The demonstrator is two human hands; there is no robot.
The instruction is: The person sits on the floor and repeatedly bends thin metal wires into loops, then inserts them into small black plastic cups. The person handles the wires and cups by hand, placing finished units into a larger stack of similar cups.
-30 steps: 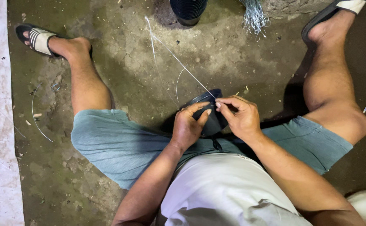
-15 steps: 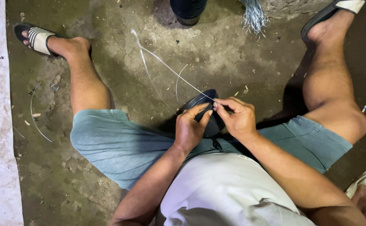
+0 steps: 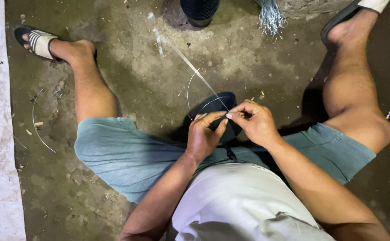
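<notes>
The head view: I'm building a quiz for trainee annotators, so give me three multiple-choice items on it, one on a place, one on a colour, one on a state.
1. Where does the dark round object sit?
A. On the pale slab at the left
B. On the ground between the person's legs, at the hands
C. On the right knee

2. What colour are the shorts?
A. Bright red
B. Black
C. Faded blue-green

3. What are the left hand and right hand doing?
A. Both pinched together at the thin wire
B. Both flat on the ground
C. Resting on the thighs

Answers: 1 B, it lies on the floor just ahead of both hands. 2 C, the cloth over both thighs is a washed blue-green. 3 A, the fingertips meet where the wire ends.
</notes>
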